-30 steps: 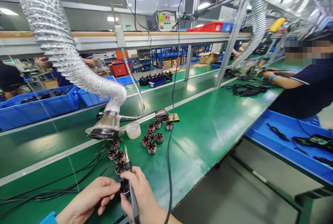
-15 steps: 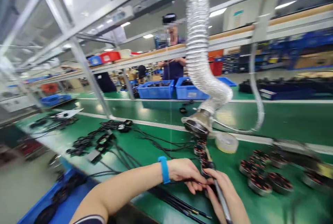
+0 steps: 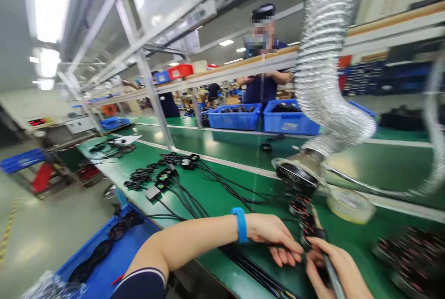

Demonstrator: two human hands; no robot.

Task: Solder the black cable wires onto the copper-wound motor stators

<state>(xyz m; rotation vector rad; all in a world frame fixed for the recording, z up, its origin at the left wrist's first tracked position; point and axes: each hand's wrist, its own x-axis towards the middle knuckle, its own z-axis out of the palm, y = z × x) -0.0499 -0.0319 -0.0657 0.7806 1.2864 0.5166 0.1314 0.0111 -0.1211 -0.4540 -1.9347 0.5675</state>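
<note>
Near the front edge of the worktop (image 3: 358, 249), my right hand (image 3: 344, 258) clamps a soldering iron (image 3: 333, 269) beside motor parts (image 3: 299, 206), my left hand (image 3: 274, 232) bunching its fingertips, hold unclear.

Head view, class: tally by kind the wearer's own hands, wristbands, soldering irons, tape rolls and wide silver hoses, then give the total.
Hands: 2, left hand and right hand
Wristband: 1
Soldering iron: 1
Tape roll: 1
Wide silver hose: 1
Total: 6
</note>
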